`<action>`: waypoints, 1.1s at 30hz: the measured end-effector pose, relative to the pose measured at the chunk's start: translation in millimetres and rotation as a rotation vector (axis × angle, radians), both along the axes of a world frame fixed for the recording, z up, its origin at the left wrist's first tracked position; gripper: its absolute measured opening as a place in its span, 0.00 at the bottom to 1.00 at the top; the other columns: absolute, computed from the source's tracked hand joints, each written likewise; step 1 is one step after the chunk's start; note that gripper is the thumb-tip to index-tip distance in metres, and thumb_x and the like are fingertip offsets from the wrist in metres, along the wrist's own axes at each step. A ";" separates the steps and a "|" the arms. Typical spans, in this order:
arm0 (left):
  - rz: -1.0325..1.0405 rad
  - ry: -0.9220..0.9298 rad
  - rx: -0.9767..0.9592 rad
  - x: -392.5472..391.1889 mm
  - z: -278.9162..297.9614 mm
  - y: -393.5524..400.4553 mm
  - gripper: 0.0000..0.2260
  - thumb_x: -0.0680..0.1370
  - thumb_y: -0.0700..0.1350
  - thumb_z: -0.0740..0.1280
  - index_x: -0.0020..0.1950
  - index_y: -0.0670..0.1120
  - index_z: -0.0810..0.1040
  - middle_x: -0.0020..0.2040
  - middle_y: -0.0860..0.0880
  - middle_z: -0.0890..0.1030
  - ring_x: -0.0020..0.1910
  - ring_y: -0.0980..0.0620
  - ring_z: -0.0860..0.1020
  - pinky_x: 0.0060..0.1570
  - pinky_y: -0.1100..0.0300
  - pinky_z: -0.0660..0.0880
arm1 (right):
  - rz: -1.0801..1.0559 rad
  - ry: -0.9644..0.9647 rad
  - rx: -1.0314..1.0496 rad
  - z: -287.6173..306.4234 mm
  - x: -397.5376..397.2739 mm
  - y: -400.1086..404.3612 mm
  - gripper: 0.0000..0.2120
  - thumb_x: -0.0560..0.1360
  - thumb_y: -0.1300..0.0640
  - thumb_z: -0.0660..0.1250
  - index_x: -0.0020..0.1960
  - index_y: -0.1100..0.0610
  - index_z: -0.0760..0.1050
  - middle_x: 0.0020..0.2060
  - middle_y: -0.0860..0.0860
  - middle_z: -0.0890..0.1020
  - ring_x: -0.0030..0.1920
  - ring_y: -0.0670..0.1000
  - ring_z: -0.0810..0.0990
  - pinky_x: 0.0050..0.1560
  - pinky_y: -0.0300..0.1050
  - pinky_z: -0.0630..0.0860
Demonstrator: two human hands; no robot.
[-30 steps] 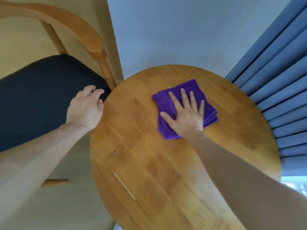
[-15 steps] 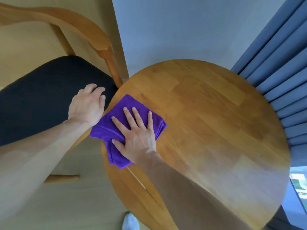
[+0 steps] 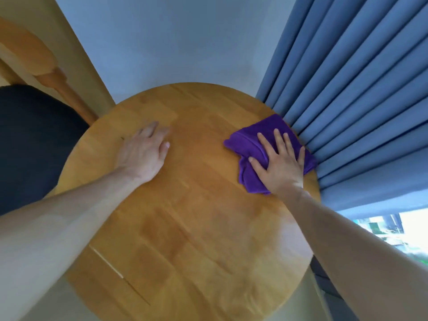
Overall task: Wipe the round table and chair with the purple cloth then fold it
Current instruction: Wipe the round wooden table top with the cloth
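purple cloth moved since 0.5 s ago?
Yes. The purple cloth went from the round table edge by the chair to the edge by the curtain.

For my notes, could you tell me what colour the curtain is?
Blue, plain, in the head view: curtain.

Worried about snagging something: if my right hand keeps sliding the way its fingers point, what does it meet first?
Probably the blue curtain: the right hand presses the purple cloth at the table's far edge, fingers aimed there.

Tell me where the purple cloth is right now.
In the head view the purple cloth lies at the right edge of the round table, beside the blue curtain, flattened under the right hand.
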State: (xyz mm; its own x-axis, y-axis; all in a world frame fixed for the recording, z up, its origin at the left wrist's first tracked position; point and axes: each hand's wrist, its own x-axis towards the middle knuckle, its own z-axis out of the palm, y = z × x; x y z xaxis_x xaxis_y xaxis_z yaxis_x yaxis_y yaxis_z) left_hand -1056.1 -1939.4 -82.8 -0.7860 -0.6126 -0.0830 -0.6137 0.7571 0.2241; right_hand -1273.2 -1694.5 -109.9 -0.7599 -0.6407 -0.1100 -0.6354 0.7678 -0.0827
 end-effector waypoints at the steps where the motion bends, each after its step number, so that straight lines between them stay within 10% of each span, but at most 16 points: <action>1: -0.029 -0.006 0.004 -8.1 -1.2 9.1 0.21 0.85 0.52 0.53 0.78 0.51 0.65 0.80 0.45 0.62 0.74 0.39 0.66 0.69 0.41 0.68 | -0.020 0.008 -0.006 -0.4 -0.8 13.6 0.33 0.76 0.29 0.44 0.78 0.36 0.46 0.81 0.49 0.47 0.80 0.52 0.43 0.76 0.67 0.44; 15: -0.116 0.055 0.037 51.4 -7.1 25.8 0.20 0.85 0.49 0.56 0.77 0.50 0.67 0.78 0.45 0.64 0.73 0.40 0.67 0.69 0.44 0.67 | -0.157 0.051 -0.102 -4.0 154.6 18.8 0.36 0.73 0.27 0.49 0.78 0.36 0.50 0.80 0.50 0.52 0.80 0.57 0.47 0.74 0.71 0.45; 33: -0.025 0.138 -0.042 191.9 9.7 22.3 0.20 0.82 0.43 0.59 0.74 0.47 0.72 0.77 0.44 0.68 0.71 0.41 0.71 0.67 0.44 0.70 | 0.286 -0.014 -0.176 -7.8 342.1 -76.6 0.31 0.75 0.35 0.52 0.77 0.38 0.57 0.80 0.51 0.55 0.80 0.56 0.50 0.75 0.69 0.44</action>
